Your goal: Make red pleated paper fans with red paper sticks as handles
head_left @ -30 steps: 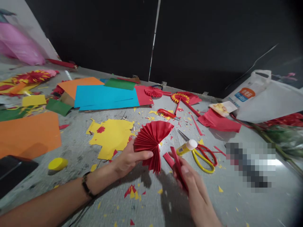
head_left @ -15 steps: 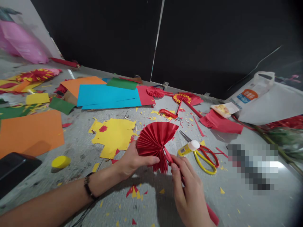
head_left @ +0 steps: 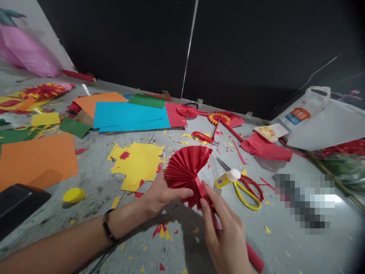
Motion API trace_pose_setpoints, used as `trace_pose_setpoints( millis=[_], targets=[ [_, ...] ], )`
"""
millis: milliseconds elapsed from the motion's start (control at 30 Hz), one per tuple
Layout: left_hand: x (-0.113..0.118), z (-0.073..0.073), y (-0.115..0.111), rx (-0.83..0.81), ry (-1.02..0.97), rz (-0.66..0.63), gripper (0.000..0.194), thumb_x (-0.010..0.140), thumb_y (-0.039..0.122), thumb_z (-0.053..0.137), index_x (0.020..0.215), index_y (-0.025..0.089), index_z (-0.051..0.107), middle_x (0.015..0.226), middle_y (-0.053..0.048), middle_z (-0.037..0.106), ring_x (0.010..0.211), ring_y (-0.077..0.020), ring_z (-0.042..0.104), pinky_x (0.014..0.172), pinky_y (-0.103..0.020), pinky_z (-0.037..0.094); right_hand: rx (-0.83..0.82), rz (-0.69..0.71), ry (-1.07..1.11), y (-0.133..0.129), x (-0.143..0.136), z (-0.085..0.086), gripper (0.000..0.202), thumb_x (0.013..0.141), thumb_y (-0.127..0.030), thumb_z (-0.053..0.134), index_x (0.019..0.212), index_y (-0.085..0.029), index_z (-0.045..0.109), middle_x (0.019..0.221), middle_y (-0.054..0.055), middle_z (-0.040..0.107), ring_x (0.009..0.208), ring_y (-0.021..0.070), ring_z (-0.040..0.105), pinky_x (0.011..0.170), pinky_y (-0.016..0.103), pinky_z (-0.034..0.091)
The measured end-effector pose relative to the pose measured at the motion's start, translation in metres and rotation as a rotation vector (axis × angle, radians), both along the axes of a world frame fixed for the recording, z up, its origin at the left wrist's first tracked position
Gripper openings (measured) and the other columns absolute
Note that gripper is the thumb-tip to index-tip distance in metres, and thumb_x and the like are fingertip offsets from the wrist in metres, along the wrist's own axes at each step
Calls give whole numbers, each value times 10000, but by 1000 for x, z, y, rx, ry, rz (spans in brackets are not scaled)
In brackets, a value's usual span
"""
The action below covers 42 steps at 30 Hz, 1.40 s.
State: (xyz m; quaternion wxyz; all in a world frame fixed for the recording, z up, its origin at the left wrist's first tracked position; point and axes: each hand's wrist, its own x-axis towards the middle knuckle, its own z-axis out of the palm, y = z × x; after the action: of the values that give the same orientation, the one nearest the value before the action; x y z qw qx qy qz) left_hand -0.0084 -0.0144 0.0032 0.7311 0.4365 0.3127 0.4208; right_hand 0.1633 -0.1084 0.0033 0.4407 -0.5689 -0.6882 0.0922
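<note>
A red pleated paper fan is spread out above the floor in front of me. My left hand grips its left side, thumb across the folds. My right hand pinches a red paper stick close to the fan's centre; the stick runs down under the palm and comes out below it. The stick's upper end lies against the pleats, and whether it is attached I cannot tell. Right of the fan are a glue stick and scissors with red and yellow handles.
Yellow cut paper, a blue sheet and an orange sheet lie leftward, near a yellow cap. Beyond the fan sit a red cutter and finished fans. A white bag stands right, before a dark wall.
My right hand has shifted slightly left and up along the stick, closer to the fan's centre. The fan has turned a little, and more of the stick's lower end shows.
</note>
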Motion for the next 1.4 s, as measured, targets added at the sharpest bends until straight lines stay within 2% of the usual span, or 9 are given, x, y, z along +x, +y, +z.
trace_pose_setpoints(
  millis=[233, 333, 467, 633, 733, 833, 1033, 1267, 1400],
  targets=[
    [5, 2, -6, -87, -130, -54, 372, 715, 242, 942, 1037, 148, 782, 953, -50, 770, 938, -220, 704, 927, -349, 572, 31, 63, -88, -4, -3, 0, 499, 1063, -135, 518, 1559, -193, 540, 1458, 101, 693, 1265, 222, 727, 988, 306, 646],
    [5, 5, -8, -115, -182, -66, 456, 730, 219, 929, 1151, 159, 764, 1031, -64, 790, 974, -224, 713, 928, -343, 574, 57, 68, -180, -3, -7, 1, 513, 1071, -155, 503, 1584, -166, 499, 1423, 124, 711, 1204, 229, 759, 891, 289, 676],
    [6, 6, -8, -141, -184, -29, 417, 718, 221, 939, 1090, 147, 766, 1018, -66, 789, 934, -210, 708, 909, -331, 572, 57, 59, -263, 0, -10, 10, 485, 1090, -221, 482, 1567, -138, 508, 1365, 141, 746, 1081, 249, 809, 752, 300, 701],
    [4, 6, -4, -153, -163, -41, 409, 700, 223, 941, 1055, 165, 748, 1019, -63, 784, 939, -222, 712, 918, -348, 563, 2, 23, -277, -3, 26, 23, 366, 1094, -277, 488, 1407, -182, 652, 1313, 128, 775, 1164, 272, 779, 889, 369, 688],
    [2, 6, -3, -145, -160, -83, 429, 724, 228, 921, 1106, 180, 733, 1069, -79, 780, 992, -263, 721, 925, -396, 573, -63, -86, -323, -6, 59, 12, 308, 1075, -384, 543, 1268, -203, 701, 1213, 145, 777, 1034, 304, 803, 809, 425, 696],
    [-1, 5, -3, -136, -135, -103, 456, 729, 239, 927, 1136, 168, 735, 1078, -91, 779, 973, -270, 727, 861, -385, 595, -108, -18, -448, -6, 78, -10, 309, 1052, -411, 581, 1236, -184, 681, 1133, 155, 747, 963, 310, 783, 703, 410, 676],
    [-5, 2, -2, -242, -106, -95, 602, 728, 269, 967, 1266, 205, 705, 1106, -86, 798, 961, -265, 756, 822, -361, 631, -94, 4, -580, -6, 74, -27, 201, 1012, -182, 501, 1145, -182, 652, 956, 107, 696, 797, 273, 735, 612, 376, 614],
    [-1, 1, 4, -258, -200, -9, 468, 745, 350, 977, 1115, 169, 756, 935, -60, 804, 823, -209, 743, 744, -290, 600, -132, 118, -616, -3, 92, -16, 177, 1039, -167, 472, 973, -220, 628, 896, 66, 688, 722, 229, 723, 589, 328, 582],
    [0, 3, 10, -291, -184, 88, 407, 755, 421, 961, 983, 145, 766, 897, -59, 795, 781, -186, 720, 727, -268, 569, -134, 251, -541, -1, 116, 16, 215, 1084, -176, 463, 1084, -229, 672, 990, 76, 743, 782, 185, 776, 622, 267, 612]
  ],
)
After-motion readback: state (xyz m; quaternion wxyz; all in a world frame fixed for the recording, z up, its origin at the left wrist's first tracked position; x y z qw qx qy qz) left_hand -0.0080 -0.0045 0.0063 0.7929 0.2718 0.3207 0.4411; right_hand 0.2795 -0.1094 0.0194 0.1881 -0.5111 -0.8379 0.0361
